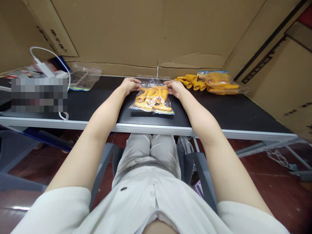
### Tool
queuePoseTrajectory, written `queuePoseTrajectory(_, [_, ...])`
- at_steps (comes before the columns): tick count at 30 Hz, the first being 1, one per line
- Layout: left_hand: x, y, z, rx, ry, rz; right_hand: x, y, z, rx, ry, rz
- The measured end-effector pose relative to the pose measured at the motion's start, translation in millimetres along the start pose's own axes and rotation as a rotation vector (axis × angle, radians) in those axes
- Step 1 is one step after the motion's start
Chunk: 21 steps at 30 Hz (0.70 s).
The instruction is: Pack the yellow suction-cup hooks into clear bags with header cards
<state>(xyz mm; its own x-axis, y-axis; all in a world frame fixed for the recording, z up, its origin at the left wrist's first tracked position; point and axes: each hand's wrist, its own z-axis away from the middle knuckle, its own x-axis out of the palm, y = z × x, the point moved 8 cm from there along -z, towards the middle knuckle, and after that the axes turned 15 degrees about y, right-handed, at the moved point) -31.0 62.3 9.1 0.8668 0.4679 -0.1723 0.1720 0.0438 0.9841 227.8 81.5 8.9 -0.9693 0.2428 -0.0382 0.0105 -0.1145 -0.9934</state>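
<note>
A clear plastic bag (153, 100) filled with several yellow plastic horn-shaped pieces lies on the black table (107, 107) in front of me. Its bright printed strip faces my side. My left hand (131, 85) pinches the bag's far left corner, fingers curled in. At the far right corner my right hand (175, 87) does likewise, its thumb and fingers closed on the film. The fingertips are partly hidden by the glossy plastic. Right of my right hand, loose yellow horn-shaped pieces (195, 85) lie against another filled bag (220, 84).
Cardboard walls (151, 32) stand behind the table and at the right. At the left lie another clear bag (90, 78), a white cable (50, 48) with a plug, and a blurred-out patch. The table's silver front edge (156, 129) runs above my lap.
</note>
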Motion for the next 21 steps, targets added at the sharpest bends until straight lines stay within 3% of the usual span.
queuePoseTrajectory(5, [1.3,-2.9,-6.2,0.047,-0.001,-0.047,1.3,-1.3,-4.0,-0.1,-0.003,0.102])
queuePoseTrajectory(10, [1.9,7.7,-10.5,0.357,0.007,-0.344,8.2,-24.3,-2.2,-0.55,-0.034,0.423])
queuePoseTrajectory(12, [5.3,12.4,-8.7,0.473,-0.026,-0.467,11.2,-28.7,-0.3,-0.65,-0.056,0.507])
queuePoseTrajectory(16, [13.8,17.2,-7.3,0.639,-0.077,-0.574,8.9,-25.1,-2.4,-0.609,-0.034,0.553])
queuePoseTrajectory(21, [13.8,25.9,-2.5,0.715,-0.054,-0.423,3.4,-17.3,1.1,-0.419,-0.097,0.407])
